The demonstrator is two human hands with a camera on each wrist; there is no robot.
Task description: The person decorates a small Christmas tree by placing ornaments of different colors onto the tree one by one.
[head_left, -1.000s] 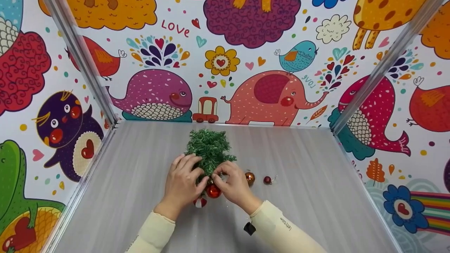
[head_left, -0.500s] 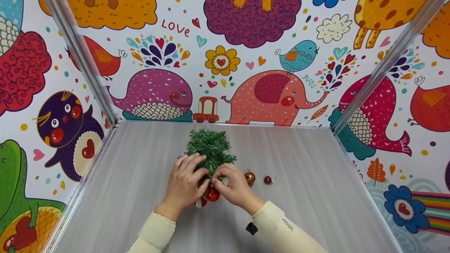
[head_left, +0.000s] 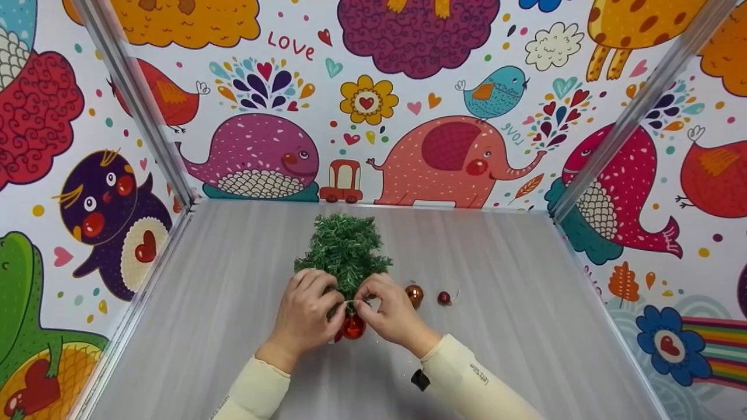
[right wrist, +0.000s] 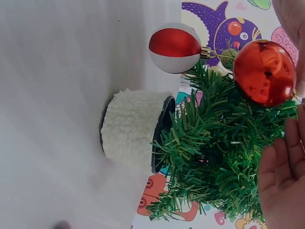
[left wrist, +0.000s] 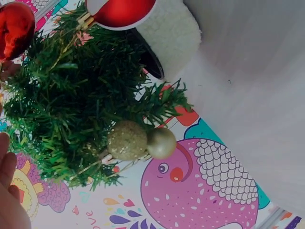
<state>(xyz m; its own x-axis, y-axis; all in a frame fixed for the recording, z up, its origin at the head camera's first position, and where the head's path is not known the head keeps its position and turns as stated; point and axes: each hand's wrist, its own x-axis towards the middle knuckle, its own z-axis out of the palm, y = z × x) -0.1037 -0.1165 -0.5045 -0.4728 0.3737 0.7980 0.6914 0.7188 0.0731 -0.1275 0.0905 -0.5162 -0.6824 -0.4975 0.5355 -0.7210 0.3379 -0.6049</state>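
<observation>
Grip: cord [head_left: 350, 301] is pinched tightly by left hand [head_left: 308, 309] and right hand [head_left: 391, 309] | glossy red bauble [head_left: 353, 327] is held at tinsel tree's [head_left: 347, 245] near side | Hung: red-and-white bauble [right wrist: 175, 47], gold baubles [left wrist: 127, 140] | Unhung, right: copper bauble [head_left: 414, 296], small dark-red bauble [head_left: 444, 298]

tree [head_left: 347, 245] on table [head_left: 496, 350] | two baubles [head_left: 414, 296] right of tree | wall [head_left: 408, 134] behind

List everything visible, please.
Tree: 1, green, in pot
Pot: 1, cream, on table
Shiny bauble: 1, red, before tree
Cord: 1, pale, above shiny bauble
Striped bauble: 1, red-white, on tree
Hanging baubles: 2+, gold, on tree
Loose bauble: 1, copper, on table
Tiny bauble: 1, maroon, on table
Table: 1, grey, beneath
Walls: 3, multicoloured, around
Posts: 2, silver, corners
Sleeves: 2, cream, forearms
Tab: 1, black, right sleeve
Left grip, right grip: 1 each, at cord
</observation>
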